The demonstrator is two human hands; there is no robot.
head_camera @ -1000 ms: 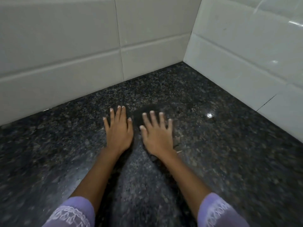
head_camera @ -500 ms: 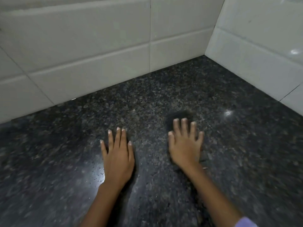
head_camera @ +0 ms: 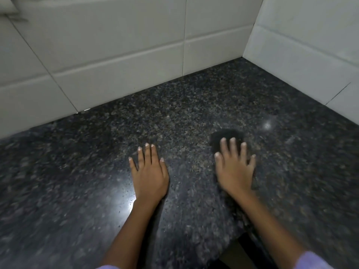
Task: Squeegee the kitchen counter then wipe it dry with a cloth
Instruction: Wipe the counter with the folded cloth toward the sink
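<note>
The dark speckled granite counter (head_camera: 174, 113) fills the view and shines with glare near its front. My right hand (head_camera: 235, 169) lies flat with fingers spread on a dark cloth (head_camera: 227, 134). The cloth shows past my fingertips and along the right side of my palm, and the rest of it is hidden under my hand. My left hand (head_camera: 149, 171) rests flat on the bare counter to the left of it, fingers apart and holding nothing. No squeegee is in view.
White tiled walls stand behind the counter (head_camera: 116, 55) and on the right (head_camera: 301, 55), meeting in a corner at the upper right. The counter's front edge (head_camera: 236, 239) curves in at the bottom right, above a dark gap.
My hands were side by side; the right hand has slid the cloth to the right, away from the left hand. The view has shifted left, and the left hand stays flat.
</note>
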